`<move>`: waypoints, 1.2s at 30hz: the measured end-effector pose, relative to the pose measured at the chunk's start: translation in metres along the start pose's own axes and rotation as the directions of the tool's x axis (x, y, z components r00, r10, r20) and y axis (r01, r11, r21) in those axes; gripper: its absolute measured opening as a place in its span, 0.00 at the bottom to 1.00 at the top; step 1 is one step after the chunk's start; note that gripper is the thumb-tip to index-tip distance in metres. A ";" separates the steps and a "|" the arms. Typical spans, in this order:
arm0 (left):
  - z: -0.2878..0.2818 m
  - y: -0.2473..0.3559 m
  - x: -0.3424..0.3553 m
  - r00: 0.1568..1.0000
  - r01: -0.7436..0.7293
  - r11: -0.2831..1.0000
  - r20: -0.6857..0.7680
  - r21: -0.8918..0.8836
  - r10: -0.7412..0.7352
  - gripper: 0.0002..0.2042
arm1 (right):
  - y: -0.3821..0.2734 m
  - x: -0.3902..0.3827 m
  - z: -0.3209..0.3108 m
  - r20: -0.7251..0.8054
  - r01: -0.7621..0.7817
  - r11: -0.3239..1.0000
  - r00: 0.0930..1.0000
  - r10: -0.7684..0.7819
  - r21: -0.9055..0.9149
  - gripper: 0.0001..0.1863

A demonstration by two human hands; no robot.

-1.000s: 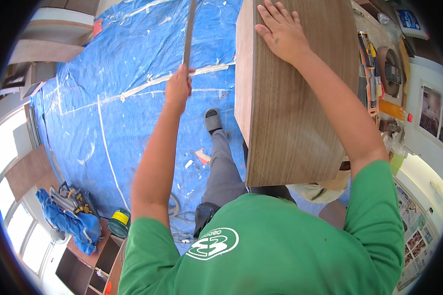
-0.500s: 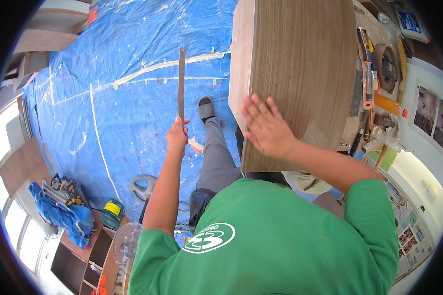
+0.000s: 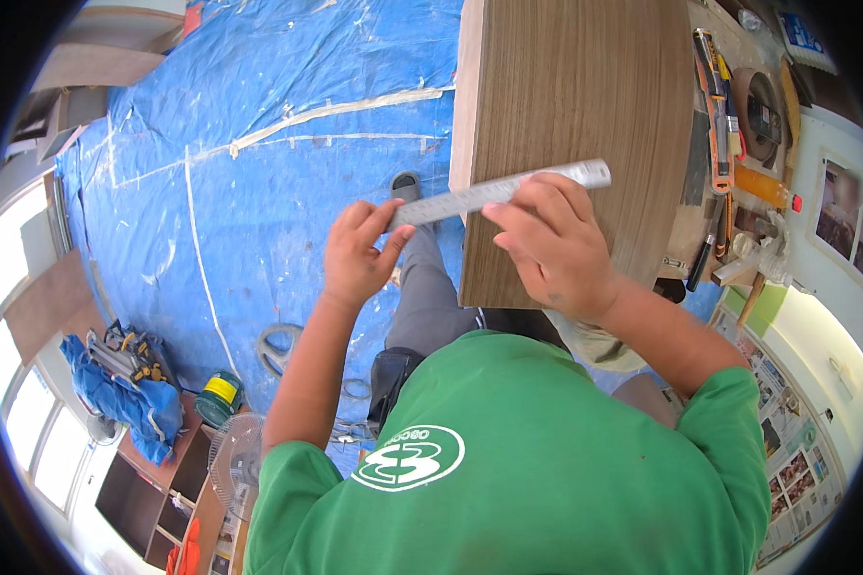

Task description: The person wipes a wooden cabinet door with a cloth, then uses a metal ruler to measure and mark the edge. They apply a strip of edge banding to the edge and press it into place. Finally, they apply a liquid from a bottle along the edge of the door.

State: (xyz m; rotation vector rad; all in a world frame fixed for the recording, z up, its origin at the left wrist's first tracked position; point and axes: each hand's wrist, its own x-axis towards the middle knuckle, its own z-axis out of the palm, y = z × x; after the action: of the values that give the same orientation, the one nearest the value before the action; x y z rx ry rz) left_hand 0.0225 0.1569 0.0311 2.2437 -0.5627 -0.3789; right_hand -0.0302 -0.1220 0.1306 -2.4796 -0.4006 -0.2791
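Spanning the wood-grain panel's [image 3: 575,115] near end: steel ruler [image 3: 499,192], swung down from upright moments ago, now ready for measuring. Left hand [image 3: 360,254] pinches one end; right hand [image 3: 551,244] presses it flat.

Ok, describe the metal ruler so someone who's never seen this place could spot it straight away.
Find the big brown wood-grain panel above the blue floor tarp. Across the panel's lower part lies the metal ruler, a long thin silver strip jutting past the panel's left edge; the left hand grips that end and the right hand presses it down. Unlike the orange-handled tools to the right, it is plain grey and flat.
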 end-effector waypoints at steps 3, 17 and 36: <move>0.002 0.017 -0.010 0.984 -0.156 0.981 0.101 0.111 0.145 0.18 | 0.007 -0.029 0.007 0.212 -0.038 0.999 0.976 0.045 -0.035 0.25; 0.035 0.027 -0.025 0.980 -0.170 0.973 0.131 0.155 0.150 0.20 | 0.019 -0.101 0.051 0.181 -0.056 0.991 0.980 0.077 -0.118 0.20; 0.032 0.016 0.037 0.975 -0.212 0.957 0.108 0.199 0.194 0.20 | 0.045 -0.061 0.065 -0.005 -0.151 0.977 0.988 0.152 -0.153 0.17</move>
State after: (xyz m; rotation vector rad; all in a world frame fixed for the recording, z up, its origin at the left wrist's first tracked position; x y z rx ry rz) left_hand 0.0360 0.1090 0.0187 2.3488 -0.9094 -0.3263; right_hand -0.0643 -0.1314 0.0375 -2.6451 -0.1968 -0.2469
